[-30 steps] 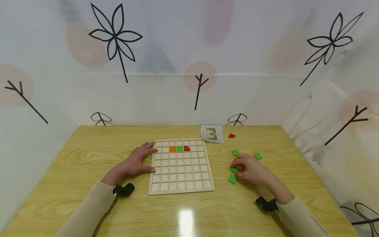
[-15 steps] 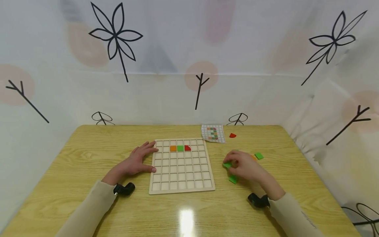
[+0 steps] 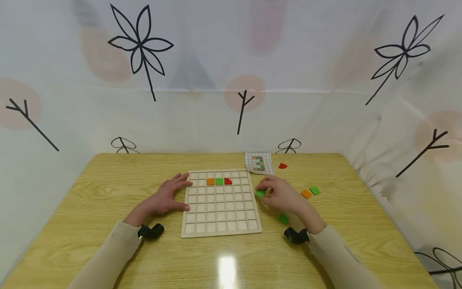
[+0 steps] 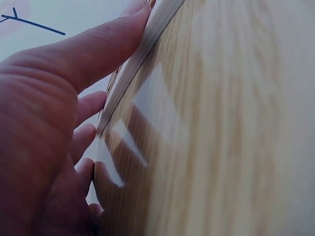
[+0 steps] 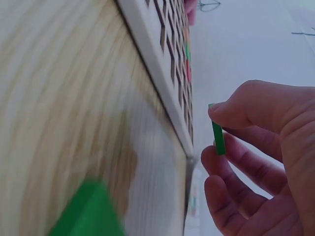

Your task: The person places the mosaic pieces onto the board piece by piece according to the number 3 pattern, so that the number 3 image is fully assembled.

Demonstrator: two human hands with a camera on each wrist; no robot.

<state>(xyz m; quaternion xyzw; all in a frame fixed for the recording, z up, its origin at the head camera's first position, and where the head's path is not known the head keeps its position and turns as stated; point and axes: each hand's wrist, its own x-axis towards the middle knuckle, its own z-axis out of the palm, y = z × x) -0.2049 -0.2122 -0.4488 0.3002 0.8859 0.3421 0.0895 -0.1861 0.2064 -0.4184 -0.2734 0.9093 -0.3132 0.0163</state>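
My right hand (image 3: 283, 196) pinches a green square tile (image 3: 260, 194) between thumb and fingers, close by the board's right edge. In the right wrist view that tile (image 5: 218, 137) shows edge-on, held off the table. The wooden grid board (image 3: 221, 212) lies flat, with an orange tile (image 3: 210, 182), a green tile (image 3: 219, 181) and a red rounded tile (image 3: 227, 181) side by side in its second row. Along the board's left edge rests my left hand (image 3: 166, 198), fingers spread; its thumb (image 4: 106, 44) touches the rim in the left wrist view.
A printed grid card (image 3: 260, 163) lies behind the board's far right corner, near a loose red rounded tile (image 3: 283, 165). To the right are a loose orange tile (image 3: 306, 194) and a green tile (image 3: 315, 190). Another green tile (image 3: 283, 219) lies below the right hand.
My right hand has picked up a green tile and carried it left to the board's edge. The loose orange tile has come into view, and one green tile is now hidden. My left hand stays put.
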